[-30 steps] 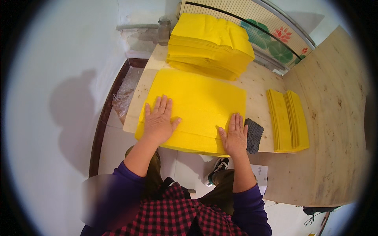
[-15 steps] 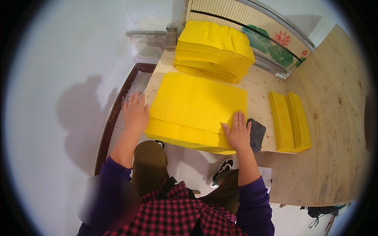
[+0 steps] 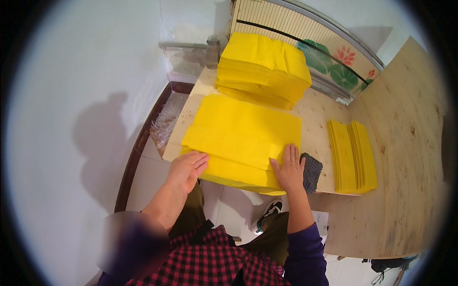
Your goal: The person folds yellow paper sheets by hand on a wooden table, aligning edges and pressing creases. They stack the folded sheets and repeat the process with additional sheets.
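**A:** What is lying in front of you, starting with the biggest?

**B:** You are standing at a pale plywood table, its grain and knots showing, with a second plywood panel running along your right. Behind it a white slatted screen painted with green leaves and pink flowers is leaning against the wall.

**A:** And on the table?

**B:** A thick, square-cornered stack of yellow sheets is sitting at the far end, soft-looking and matte, its layered edges slightly sagging. Nearer you, a broad yellow sheet is lying flat, its near edge folded over and overhanging the table's front edge. To your right, well apart, narrow folded yellow strips are lying in two neat ribbed rows.

**A:** What are your hands doing?

**B:** Your right hand is pressing flat on the folded near-right corner of the sheet, fingers spread, gripping nothing. Your left hand is open too, fingers extended and touching the near-left edge of the fold.

**A:** Anything smaller?

**B:** A dark grey, coarse-textured pad is lying just beside your right hand, at the table's front edge.
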`<act>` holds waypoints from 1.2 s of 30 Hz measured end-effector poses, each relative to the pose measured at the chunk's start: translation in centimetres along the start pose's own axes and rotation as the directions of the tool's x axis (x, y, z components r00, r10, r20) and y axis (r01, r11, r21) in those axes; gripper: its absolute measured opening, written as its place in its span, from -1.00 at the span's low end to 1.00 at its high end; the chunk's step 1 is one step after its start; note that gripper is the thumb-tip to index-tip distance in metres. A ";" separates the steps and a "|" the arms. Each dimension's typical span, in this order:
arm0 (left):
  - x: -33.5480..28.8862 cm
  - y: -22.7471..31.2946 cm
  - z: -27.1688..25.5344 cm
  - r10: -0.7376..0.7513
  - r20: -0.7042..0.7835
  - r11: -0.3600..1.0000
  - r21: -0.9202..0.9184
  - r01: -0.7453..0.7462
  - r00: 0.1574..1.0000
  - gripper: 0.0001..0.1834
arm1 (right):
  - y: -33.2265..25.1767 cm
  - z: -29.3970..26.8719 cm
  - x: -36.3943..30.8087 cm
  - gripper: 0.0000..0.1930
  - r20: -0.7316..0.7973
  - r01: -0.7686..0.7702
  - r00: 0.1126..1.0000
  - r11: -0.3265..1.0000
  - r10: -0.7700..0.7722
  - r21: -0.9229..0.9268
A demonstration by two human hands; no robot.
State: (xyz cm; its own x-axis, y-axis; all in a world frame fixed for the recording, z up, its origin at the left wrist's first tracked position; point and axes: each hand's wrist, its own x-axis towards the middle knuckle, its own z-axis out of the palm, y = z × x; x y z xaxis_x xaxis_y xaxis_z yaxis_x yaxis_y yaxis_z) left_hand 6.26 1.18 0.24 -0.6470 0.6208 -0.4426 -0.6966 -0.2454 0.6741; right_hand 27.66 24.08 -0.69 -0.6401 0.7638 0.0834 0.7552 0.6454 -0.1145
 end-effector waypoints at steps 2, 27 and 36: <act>1.0 0.6 -0.5 0.023 -0.006 0.999 -0.029 -0.023 1.000 -0.61 | 0.0 0.1 0.0 -0.15 -0.010 0.001 1.000 1.000 -0.001 0.007; 5.9 4.4 -1.2 -0.007 0.010 0.952 0.307 0.004 1.000 -0.66 | -2.1 -0.9 -5.7 -0.56 0.436 -0.160 0.870 -0.704 0.230 0.691; 5.9 5.4 -2.3 -0.112 0.037 0.889 0.451 0.084 0.993 -0.64 | 3.3 -2.3 -2.9 -0.71 0.498 -0.404 0.823 -0.333 0.275 0.852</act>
State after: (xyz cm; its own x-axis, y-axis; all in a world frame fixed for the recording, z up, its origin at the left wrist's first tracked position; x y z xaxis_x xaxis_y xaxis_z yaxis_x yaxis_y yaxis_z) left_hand -2.04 1.75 -0.06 -0.5527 0.6717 -0.4933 -0.5334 0.1697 0.8287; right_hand 32.36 24.02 0.93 -0.3896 0.8006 -0.4553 -0.1132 -0.5323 -0.8390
